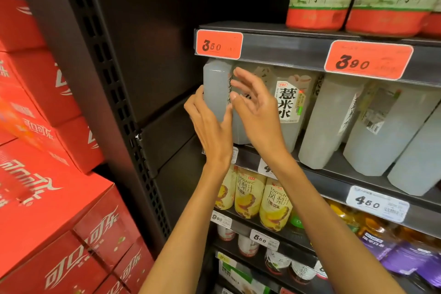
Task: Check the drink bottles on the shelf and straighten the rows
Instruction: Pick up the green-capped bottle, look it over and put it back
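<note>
- Left hand (210, 124) wraps the end bottle (216, 88) on the shelf (334, 174), right under the 3.50 tag (219, 44).
- Right hand (255, 105) has its fingers spread loose in front of the next bottle (290, 107), holding nothing.
- Red cola boxes (47, 150) stacked left, past the black upright (114, 102).
- Yellow juice bottles (262, 198) on the shelf below.

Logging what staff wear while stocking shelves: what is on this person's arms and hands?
Nothing shows on either: the left hand and right hand wear no gloves, rings or watch, and both forearms are bare, with no sleeve in view.
</note>
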Motion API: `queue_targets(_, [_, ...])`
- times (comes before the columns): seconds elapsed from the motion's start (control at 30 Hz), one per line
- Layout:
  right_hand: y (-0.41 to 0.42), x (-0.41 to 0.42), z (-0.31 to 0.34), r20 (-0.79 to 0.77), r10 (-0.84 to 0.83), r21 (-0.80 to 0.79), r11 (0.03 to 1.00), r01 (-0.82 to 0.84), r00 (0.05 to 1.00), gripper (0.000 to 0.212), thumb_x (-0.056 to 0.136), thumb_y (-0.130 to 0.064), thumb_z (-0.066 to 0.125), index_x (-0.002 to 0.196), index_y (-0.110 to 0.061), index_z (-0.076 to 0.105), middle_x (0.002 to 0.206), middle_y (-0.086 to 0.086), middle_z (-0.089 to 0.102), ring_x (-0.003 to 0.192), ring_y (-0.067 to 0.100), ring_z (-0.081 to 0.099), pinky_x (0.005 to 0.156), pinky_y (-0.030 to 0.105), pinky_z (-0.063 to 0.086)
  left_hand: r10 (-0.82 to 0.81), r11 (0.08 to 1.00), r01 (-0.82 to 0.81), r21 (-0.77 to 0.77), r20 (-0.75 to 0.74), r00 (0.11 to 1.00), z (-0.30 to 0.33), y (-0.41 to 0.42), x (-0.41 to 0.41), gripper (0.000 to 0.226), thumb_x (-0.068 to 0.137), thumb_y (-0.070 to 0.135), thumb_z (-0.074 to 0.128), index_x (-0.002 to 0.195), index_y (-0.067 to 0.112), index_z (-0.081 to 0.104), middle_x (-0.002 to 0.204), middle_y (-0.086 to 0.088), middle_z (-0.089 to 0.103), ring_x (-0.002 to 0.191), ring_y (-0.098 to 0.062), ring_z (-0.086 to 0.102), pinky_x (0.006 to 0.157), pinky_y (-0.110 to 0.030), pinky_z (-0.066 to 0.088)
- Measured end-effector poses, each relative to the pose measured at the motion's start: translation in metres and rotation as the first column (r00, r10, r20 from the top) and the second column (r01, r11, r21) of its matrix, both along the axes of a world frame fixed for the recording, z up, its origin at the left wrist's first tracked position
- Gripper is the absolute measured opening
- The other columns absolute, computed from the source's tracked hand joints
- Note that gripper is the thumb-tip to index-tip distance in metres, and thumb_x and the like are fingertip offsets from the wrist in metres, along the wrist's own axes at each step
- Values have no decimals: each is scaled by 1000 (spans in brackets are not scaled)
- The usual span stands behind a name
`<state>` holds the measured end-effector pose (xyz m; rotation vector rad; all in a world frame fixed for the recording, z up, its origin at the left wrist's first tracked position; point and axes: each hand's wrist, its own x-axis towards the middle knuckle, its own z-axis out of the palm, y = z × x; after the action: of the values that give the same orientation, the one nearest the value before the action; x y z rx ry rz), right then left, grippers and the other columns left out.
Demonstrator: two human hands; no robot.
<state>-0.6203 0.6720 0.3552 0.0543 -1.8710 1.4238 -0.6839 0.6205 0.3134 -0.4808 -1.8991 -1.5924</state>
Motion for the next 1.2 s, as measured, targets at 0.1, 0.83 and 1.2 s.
queue_targets(0.1, [0, -1, -1, -7, 13, 1, 1000, -13, 1000, 45, 96, -4, 53, 140, -10, 44, 131, -4, 53, 125, 8, 51, 105, 33, 45, -1, 999, 3, 39, -47, 999, 0, -4, 1, 62, 89, 23, 67, 140, 0, 41, 128, -17, 42, 104, -4, 43, 90, -5, 40])
queue_targets(0.83, [-30, 14, 6, 41, 429, -328, 859, -393, 902, 30, 102, -26, 42, 127, -13, 53, 101, 5, 69, 89, 14, 69, 75, 27, 57, -527, 827, 440, 351, 208, 824, -5, -111, 79, 45, 86, 30, 60, 129, 17, 59, 118, 6, 69, 101, -5, 68, 71, -14, 52])
queue_targets(1.2, [-36, 34, 10, -45, 513, -430, 765, -480, 857, 50, 88, -30, 62, 132, -8, 52, 115, 8, 68, 106, 21, 67, 85, 31, 55, -537, 842, 432, 323, 427, 728, -26, -118, 110, 42, 78, 64, 35, 94, 42, 66, 96, 11, 74, 88, -3, 70, 65, -15, 53])
